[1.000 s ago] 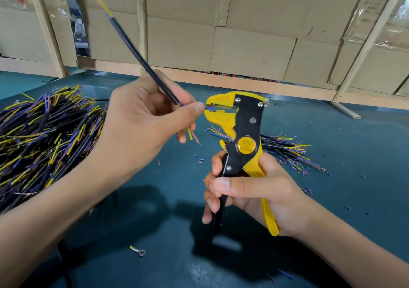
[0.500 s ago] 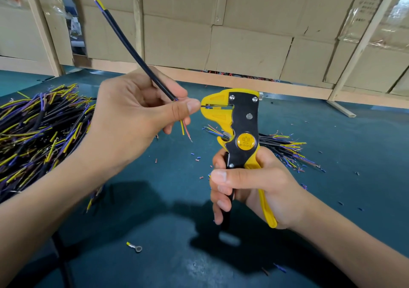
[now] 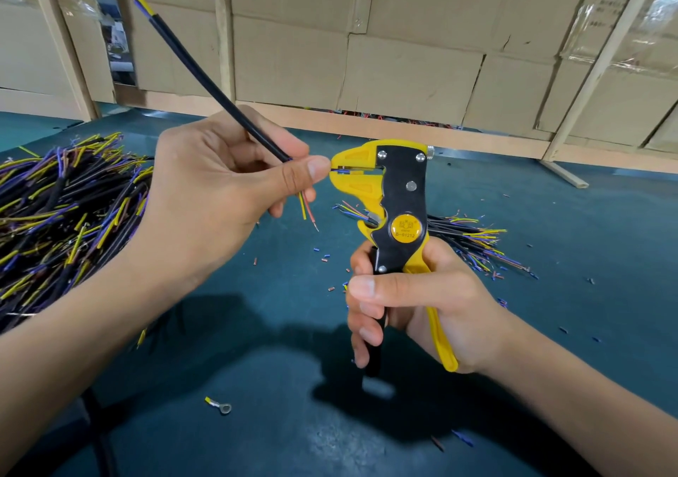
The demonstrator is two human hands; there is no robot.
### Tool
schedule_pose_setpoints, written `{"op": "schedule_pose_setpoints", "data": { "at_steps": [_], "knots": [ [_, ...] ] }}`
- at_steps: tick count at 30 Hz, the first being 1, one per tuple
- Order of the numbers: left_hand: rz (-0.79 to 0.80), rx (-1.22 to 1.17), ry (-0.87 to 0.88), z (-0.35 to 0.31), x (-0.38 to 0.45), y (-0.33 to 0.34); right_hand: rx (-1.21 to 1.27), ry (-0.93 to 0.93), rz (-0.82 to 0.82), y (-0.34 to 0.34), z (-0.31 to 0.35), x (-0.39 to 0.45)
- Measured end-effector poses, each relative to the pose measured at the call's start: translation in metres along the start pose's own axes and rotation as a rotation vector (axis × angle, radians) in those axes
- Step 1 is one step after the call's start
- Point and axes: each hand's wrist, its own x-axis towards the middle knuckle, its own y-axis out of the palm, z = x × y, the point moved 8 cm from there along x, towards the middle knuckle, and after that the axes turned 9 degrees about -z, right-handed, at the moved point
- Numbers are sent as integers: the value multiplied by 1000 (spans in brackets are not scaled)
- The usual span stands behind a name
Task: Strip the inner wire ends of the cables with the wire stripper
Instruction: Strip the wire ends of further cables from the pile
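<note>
Left hand [image 3: 216,197] pinches a black cable [image 3: 205,76] between thumb and forefinger, right at the point where the sheath ends. The thumb tip sits just beside the yellow jaws of the wire stripper [image 3: 389,197]. A blue inner wire [image 3: 343,171] runs from the pinch into the jaw slot; how deep it goes cannot be told. The yellow and red inner wires [image 3: 307,210] hang loose below the thumb, outside the jaws.

Right hand [image 3: 414,300] is wrapped around both stripper handles, thumb across the front, tool held upright above the table [image 3: 257,330]. The handles look partly squeezed.

Risks, as judged from here:
- Thumb close to the jaws; a full squeeze could nip the skin.
- Blue wire seated too shallow or skewed gives a short or ragged strip; too deep takes too much insulation.
- A loose pinch lets the cable slide when the tool pulls, so the insulation stays on.
- A dangling wire could drift into the slot and get cut along with the blue one.

Outward: a big heap of cables [image 3: 55,219] on the left, a smaller bundle [image 3: 469,238] behind the stripper to the right, insulation scraps [image 3: 326,256] scattered between, a ring terminal [image 3: 220,405] near the front edge.
</note>
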Motion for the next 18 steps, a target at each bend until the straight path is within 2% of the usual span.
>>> {"op": "schedule_pose_setpoints", "data": {
  "at_steps": [10,15,18],
  "knots": [
    [-6,34,-19,-2,0,-1,-5,23,-16,1,2,-1],
    [15,43,-24,1,2,-1,-94,66,-176,-12,6,0],
    [60,20,-26,2,2,1,-115,94,-185,-17,7,1]
  ]
}}
